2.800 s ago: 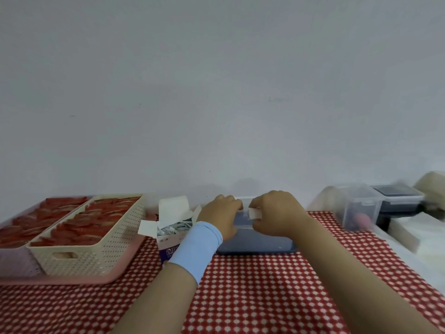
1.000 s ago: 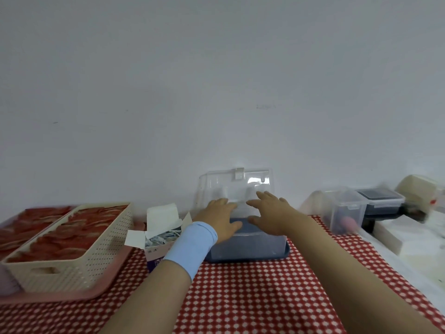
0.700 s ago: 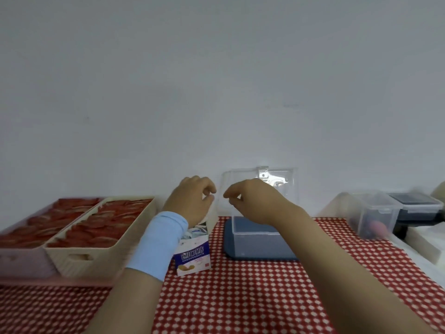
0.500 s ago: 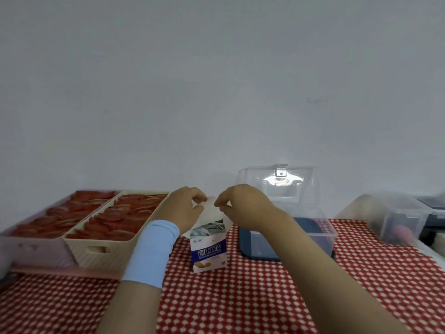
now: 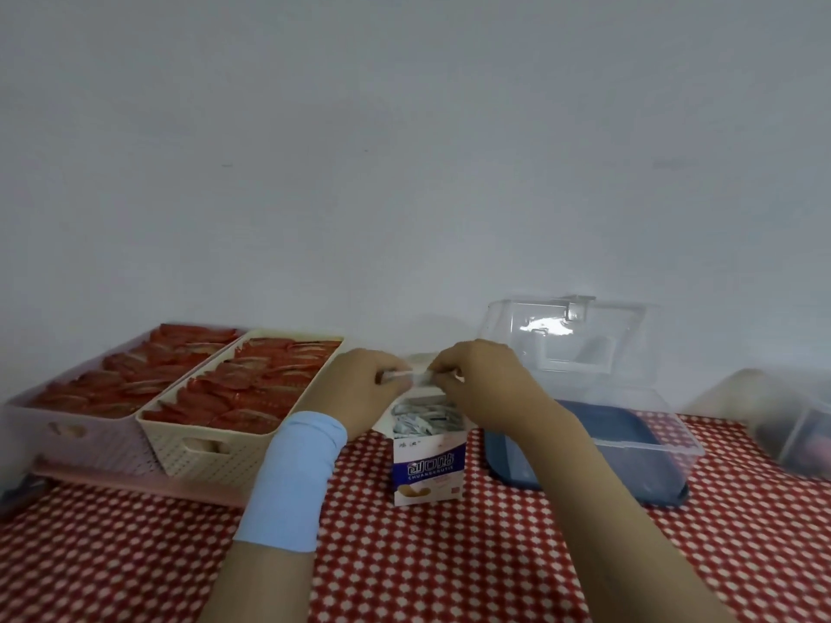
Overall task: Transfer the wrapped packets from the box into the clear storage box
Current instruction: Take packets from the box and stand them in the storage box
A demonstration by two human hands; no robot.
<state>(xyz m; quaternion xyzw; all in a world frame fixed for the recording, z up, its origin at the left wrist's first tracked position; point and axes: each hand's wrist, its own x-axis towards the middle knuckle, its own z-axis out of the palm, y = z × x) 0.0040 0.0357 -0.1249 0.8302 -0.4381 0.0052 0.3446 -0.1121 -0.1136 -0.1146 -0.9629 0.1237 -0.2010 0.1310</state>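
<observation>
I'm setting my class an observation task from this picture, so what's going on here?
A person's left hand and right hand each pinch the white top flap of a small white and blue cardboard box, standing upright on the red and white checked cloth with pale wrapped packets showing inside. To its right, the clear plastic storage box with a blue base sits with its lid raised. No packet has visibly gone in.

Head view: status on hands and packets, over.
Left hand and right hand both pinch white top flap of small blue-and-white cardboard box. Wrapped packets inside it. Clear plastic storage box lid up, path clear.
</observation>
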